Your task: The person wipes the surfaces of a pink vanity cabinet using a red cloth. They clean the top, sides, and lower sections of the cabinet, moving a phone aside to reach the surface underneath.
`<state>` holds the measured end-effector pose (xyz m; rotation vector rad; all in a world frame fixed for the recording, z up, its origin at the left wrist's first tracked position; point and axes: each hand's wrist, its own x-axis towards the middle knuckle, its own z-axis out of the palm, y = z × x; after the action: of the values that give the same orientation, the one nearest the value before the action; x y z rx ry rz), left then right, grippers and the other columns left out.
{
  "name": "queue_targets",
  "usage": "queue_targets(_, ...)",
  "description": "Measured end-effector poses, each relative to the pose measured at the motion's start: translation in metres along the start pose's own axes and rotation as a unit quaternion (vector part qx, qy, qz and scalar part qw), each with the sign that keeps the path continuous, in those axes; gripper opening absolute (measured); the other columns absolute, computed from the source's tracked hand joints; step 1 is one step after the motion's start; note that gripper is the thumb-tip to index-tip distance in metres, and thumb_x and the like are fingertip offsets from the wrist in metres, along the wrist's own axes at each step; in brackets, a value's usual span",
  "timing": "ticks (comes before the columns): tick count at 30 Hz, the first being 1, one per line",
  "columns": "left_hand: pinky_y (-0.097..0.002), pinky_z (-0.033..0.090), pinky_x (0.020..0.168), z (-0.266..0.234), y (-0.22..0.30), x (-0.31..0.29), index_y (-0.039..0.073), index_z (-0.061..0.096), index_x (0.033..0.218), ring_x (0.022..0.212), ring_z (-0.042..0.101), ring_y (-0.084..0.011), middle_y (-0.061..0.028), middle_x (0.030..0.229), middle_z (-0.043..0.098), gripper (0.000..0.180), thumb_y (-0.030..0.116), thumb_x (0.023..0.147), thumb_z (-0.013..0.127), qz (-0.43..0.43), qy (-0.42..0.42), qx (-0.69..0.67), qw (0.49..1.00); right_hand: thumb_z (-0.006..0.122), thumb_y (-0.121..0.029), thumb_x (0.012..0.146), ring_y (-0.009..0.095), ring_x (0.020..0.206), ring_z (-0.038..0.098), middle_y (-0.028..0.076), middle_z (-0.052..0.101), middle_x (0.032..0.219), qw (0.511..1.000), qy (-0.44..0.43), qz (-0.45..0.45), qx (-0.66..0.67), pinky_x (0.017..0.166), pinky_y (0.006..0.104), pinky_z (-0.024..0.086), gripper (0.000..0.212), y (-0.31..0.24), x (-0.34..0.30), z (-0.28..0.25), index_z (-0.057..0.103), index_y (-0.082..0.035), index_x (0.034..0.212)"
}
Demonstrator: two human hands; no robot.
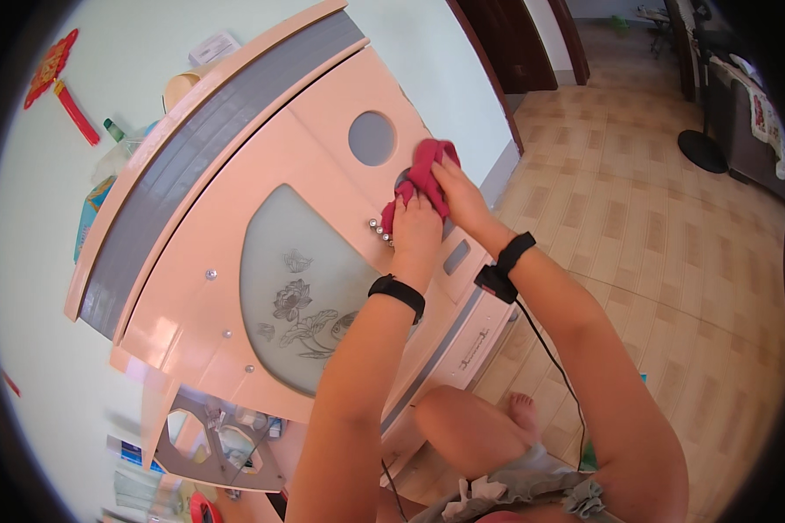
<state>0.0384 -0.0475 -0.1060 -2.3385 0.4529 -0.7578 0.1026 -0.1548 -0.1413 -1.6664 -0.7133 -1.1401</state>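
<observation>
One red cloth (426, 167) on pink cabinet (314, 157): right hand (462, 196) fingers closed on it, left hand (418, 228) fingers bent over it, can't tell grip from here; dragging left could snag metal knobs (379, 230).

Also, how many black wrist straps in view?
2: the left strap around the wrist of the left hand, the right strap around the wrist of the right hand. Neither is fully hidden; no others visible.

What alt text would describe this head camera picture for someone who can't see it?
A person's right hand grips a crimson cloth that the left hand also touches, at a pink cabinet with a flower-patterned glass panel.
</observation>
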Motion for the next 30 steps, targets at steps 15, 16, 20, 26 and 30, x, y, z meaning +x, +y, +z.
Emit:
queue_targets(15,-0.0484,0.030,0.105,0.029,0.031,-0.006,-0.008,0.056,0.115,0.124,0.042,-0.0314,-0.0224,0.133,0.044,0.040,0.013,0.081,0.053,-0.061,0.058,-0.076,0.994,0.055,0.006,0.072,0.038,0.114,0.048,0.021,0.047,0.128,0.978,-0.115,0.172,0.008,0.093,0.0390,0.043,0.047,0.014,-0.100,0.007,0.052,-0.002,0.119)
queue_targets(16,-0.0487,0.029,0.105,0.027,0.030,-0.007,-0.008,0.056,0.115,0.124,0.042,-0.0317,-0.0225,0.134,0.043,0.040,0.013,0.081,0.054,-0.065,0.055,-0.082,0.993,0.055,0.006,0.072,0.038,0.114,0.048,0.021,0.047,0.128,0.979,-0.118,0.165,0.008,0.093,0.0391,0.043,0.047,0.012,-0.107,0.009,0.052,-0.002,0.118)
queue_targets(20,-0.0460,0.029,0.105,0.006,0.039,-0.004,-0.003,0.057,0.118,0.125,0.040,-0.0323,-0.0230,0.136,0.041,0.041,0.014,0.081,0.054,-0.059,-0.066,-0.063,0.994,0.054,0.006,0.073,0.037,0.115,0.048,0.021,0.048,0.126,0.985,-0.129,0.088,0.066,0.094,0.0380,0.043,0.042,0.009,-0.124,0.007,0.054,0.000,0.115)
queue_targets(26,-0.0418,0.050,0.079,-0.039,0.038,-0.014,-0.002,0.062,0.099,0.095,0.059,-0.0308,-0.0171,0.103,0.060,0.024,0.011,0.081,0.053,-0.056,-0.203,-0.173,0.962,0.048,0.014,0.070,0.029,0.103,0.054,0.015,0.054,0.110,0.902,-0.203,0.276,0.262,0.088,0.0312,0.044,0.050,-0.015,-0.093,-0.026,0.054,0.000,0.117)
queue_targets(30,-0.0404,0.048,0.081,-0.073,-0.018,-0.039,-0.002,0.060,0.103,0.097,0.058,-0.0276,-0.0149,0.105,0.060,0.025,0.008,0.081,0.053,-0.057,0.109,-0.135,0.983,0.042,0.019,0.066,0.029,0.103,0.053,0.015,0.053,0.109,0.957,-0.011,0.105,0.270,0.087,0.0311,0.044,0.055,-0.050,-0.054,-0.015,0.053,0.000,0.117)
